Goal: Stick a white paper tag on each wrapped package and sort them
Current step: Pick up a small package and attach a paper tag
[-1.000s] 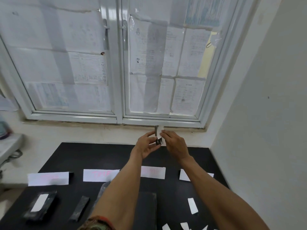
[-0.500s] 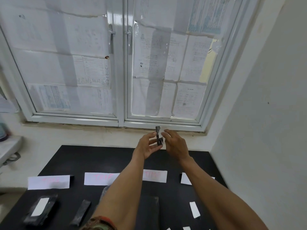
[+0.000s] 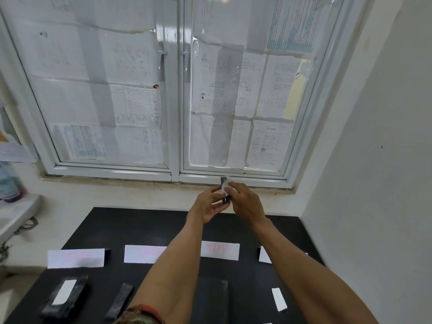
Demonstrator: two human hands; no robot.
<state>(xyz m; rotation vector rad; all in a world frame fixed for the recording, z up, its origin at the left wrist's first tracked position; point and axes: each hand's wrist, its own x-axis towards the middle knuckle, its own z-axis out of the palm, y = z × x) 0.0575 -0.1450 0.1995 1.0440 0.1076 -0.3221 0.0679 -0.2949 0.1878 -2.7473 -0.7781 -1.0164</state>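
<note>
Both arms reach out over the black table. My left hand holds a small dark wrapped package upright from the left. My right hand pinches a white paper tag against the package's upper part. On the table's left lies a black wrapped package with a white tag on it, and beside it a narrow dark package without a visible tag. A loose white tag lies at the right. Another dark package lies between my forearms.
Several white sorting labels with pink writing stand in a row across the table, such as the one at the left and the one in the middle. A paper-covered window is behind. A white wall closes the right side.
My hands stay together at the small package; the white tag now shows against its upper part. The view has tilted upward a little, so the table sits lower in frame.
</note>
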